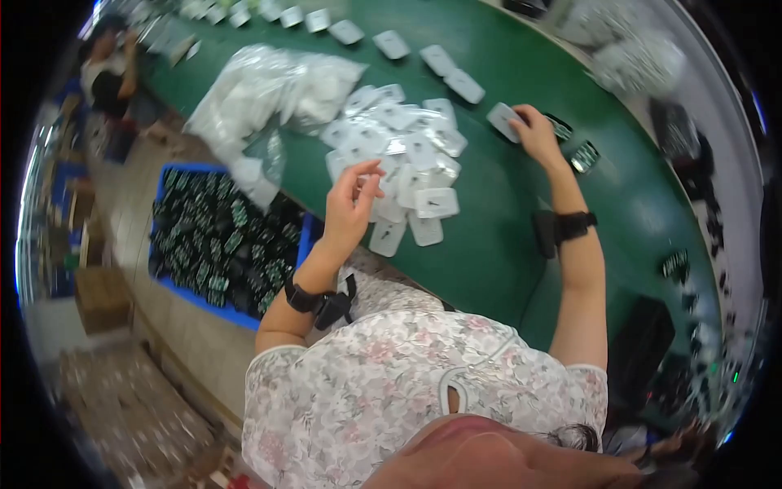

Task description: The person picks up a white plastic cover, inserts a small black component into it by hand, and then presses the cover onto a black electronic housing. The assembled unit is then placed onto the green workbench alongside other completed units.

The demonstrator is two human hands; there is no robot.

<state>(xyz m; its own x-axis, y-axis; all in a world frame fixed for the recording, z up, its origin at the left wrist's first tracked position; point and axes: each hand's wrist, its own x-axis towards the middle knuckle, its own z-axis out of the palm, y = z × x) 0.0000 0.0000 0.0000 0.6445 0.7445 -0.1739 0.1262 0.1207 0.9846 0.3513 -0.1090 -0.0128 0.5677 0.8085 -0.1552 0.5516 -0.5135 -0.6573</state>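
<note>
My right hand (538, 134) grips the edge of a white rounded rectangular plate (503, 121) over the green table, thumb and fingers closed on it. Right beside that hand lie two small green circuit boards (584, 157), one partly behind the fingers. My left hand (352, 200) hovers at the near left edge of a heap of similar white plates (419, 155), some with a shiny clear film. Its fingers are loosely bent and apart, with nothing visible between them. A row of single white plates (392, 45) curves along the far side of the table.
A clear plastic bag (252, 94) of white pieces slumps over the table's left edge. Below it stands a blue crate (208, 306) full of dark and green parts. Another person (110, 81) sits at the far left. A dark box (643, 334) is at the right.
</note>
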